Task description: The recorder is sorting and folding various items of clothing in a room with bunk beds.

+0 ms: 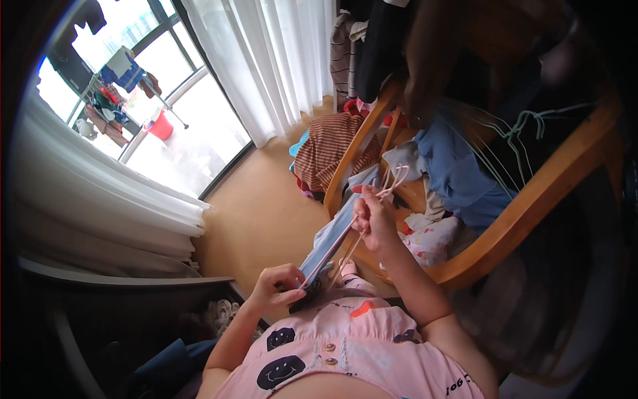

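My right hand point(374, 219) is closed around thin pink wire hangers point(400, 175), their hook-like loops standing out above the fist. Below it, the thin pink bars slant down toward my lap. A strip of light blue cloth point(325, 247) runs along them, from the chair side down to my left hand. My left hand point(280, 286) pinches at the lower end, where a pink bar and the cloth's edge meet; which of the two lies between its fingers I cannot fully tell.
To the right, a wooden chair point(518, 229) carries piled clothes, including a blue garment point(458, 176), and mint-green wire hangers point(522, 130). A striped brown cloth point(329, 149) lies beside it. White curtains point(266, 66) flank a glass door; beyond stand a drying rack and a red bucket point(159, 125). A dark container point(133, 299) is at lower left.
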Available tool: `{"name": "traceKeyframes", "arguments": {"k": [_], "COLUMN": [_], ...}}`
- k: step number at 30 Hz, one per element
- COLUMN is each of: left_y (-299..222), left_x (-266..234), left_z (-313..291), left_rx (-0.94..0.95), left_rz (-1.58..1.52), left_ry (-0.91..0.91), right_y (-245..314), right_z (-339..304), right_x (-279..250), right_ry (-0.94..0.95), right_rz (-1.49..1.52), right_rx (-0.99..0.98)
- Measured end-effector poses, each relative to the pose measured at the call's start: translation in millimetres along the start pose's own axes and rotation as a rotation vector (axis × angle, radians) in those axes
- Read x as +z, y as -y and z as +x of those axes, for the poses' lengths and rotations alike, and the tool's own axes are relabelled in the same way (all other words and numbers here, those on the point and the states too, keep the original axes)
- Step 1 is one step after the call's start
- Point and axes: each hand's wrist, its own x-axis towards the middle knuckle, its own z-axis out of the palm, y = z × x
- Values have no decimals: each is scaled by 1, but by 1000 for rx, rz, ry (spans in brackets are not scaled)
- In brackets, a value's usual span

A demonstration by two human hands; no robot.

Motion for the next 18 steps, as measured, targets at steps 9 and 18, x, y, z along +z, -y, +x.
{"name": "traceKeyframes", "arguments": {"k": [9,18], "left_y": [3,21], "left_x": [-25,-154], "left_z": [58,45], "left_rx": [313,387], "left_rz": [176,313], "left_ry": [75,-499], "right_y": [27,29], "right_z": [37,34], "right_x": [5,-31], "right_ry": [-32,-257], "right_rz": [-29,193], "right_rx": [-82,-30]}}
